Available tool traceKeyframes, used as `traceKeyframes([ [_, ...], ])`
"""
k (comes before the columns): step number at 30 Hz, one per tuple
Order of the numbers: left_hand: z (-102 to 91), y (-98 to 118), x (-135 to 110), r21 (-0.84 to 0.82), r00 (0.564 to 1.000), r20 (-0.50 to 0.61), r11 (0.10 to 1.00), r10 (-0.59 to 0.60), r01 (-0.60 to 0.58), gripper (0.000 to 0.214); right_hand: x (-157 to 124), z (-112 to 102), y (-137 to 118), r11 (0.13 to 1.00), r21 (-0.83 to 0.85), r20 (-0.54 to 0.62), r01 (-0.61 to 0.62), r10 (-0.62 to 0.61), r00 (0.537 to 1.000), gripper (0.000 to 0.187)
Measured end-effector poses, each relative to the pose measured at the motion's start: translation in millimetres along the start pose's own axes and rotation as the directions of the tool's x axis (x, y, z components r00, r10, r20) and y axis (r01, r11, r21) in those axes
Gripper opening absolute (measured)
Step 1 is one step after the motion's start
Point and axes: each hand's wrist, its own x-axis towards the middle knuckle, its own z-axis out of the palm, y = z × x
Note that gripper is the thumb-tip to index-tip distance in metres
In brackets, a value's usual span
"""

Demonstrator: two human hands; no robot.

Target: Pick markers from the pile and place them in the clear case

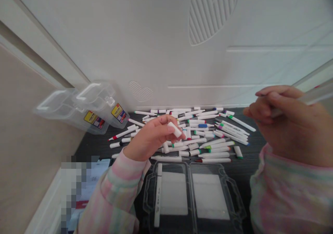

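My left hand [152,137] hovers over a heap of white markers [205,133] on the dark table, pinching a small white marker cap [174,129] between thumb and fingers. My right hand [288,123] is raised close to the camera at the right, fingers closed round a white marker body [316,95] that points up to the right. An open clear plastic case [194,196] lies near me, with one white marker [157,196] lying in its left half.
Two clear plastic cases with yellow labels [85,109] lean at the left against the white panelled wall [166,36]. A beige wall runs along the left. A blurred-out patch covers papers at the lower left.
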Motion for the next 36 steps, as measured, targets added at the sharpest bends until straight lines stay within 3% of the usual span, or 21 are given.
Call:
traceKeyframes([
  [3,-2.2,0.2,0.7,0.106,0.997,-0.079,0.994,-0.013,0.021,0.012,-1.4,0.3,1.3,0.988,0.139,0.026,-0.068,0.065,0.998,0.015],
  [5,-4.5,-0.4,1.5,0.354,0.985,-0.17,0.933,0.0,0.062,0.013,-2.3,-0.4,5.3,0.988,0.117,0.066,-0.103,0.096,0.993,0.008],
  [6,-6.1,-0.9,2.0,0.522,0.975,-0.218,0.849,0.034,0.087,0.013,-2.4,-0.6,8.0,0.991,0.059,0.092,-0.123,0.117,0.989,0.007],
  [7,-8.2,-1.3,2.4,0.687,0.963,-0.253,0.717,0.088,0.115,0.013,-2.1,-0.5,10.9,0.99,-0.023,0.129,-0.139,0.141,0.982,0.009],
  [9,-13.2,-2.3,3.5,0.917,0.944,-0.263,0.356,0.201,0.18,0.013,0.2,1.4,17.1,0.96,-0.251,0.225,-0.126,0.185,0.957,0.018],
  [11,-18.7,-3.6,4.8,0.973,0.942,-0.225,0.009,0.249,0.23,0.013,4.2,5.9,24.1,0.878,-0.476,0.334,-0.046,0.229,0.914,0.024],
  [12,-21.1,-4.4,5.5,0.964,0.95,-0.204,-0.121,0.237,0.238,0.013,6.4,9.1,28.0,0.829,-0.559,0.383,0.007,0.251,0.889,0.026],
  [14,-24.9,-6.5,6.6,0.928,0.969,-0.172,-0.301,0.18,0.221,0.014,10.1,16.9,37.1,0.737,-0.661,0.498,0.142,0.289,0.817,0.028],
  [16,-27.0,-9.3,7.6,0.891,0.978,-0.166,-0.406,0.122,0.202,0.015,11.7,25.8,47.6,0.657,-0.693,0.61,0.296,0.315,0.727,0.028],
  [19,-28.6,-13.8,8.9,0.849,0.977,-0.203,-0.486,0.063,0.208,0.016,9.0,39.1,63.9,0.537,-0.713,0.684,0.452,0.387,0.618,0.024],
  [22,-30.0,-16.8,10.1,0.84,0.974,-0.222,-0.498,0.047,0.215,0.017,3.1,49.6,75.9,0.485,-0.738,0.672,0.47,0.46,0.58,0.023],
  [26,-31.0,-16.2,10.4,0.845,0.972,-0.233,-0.487,0.038,0.221,0.018,-3.3,57.2,81.0,0.451,-0.766,0.641,0.458,0.486,0.594,0.025],
  [31,-31.9,-10.3,7.3,0.855,0.967,-0.244,-0.454,0.077,0.252,0.022,-6.7,60.5,81.6,0.394,-0.813,0.581,0.429,0.497,0.645,0.027],
  [36,-35.0,-3.3,2.3,0.857,0.957,-0.254,-0.425,0.144,0.291,0.028,-5.6,62.2,82.2,0.405,-0.814,0.579,0.417,0.494,0.649,0.025],
])
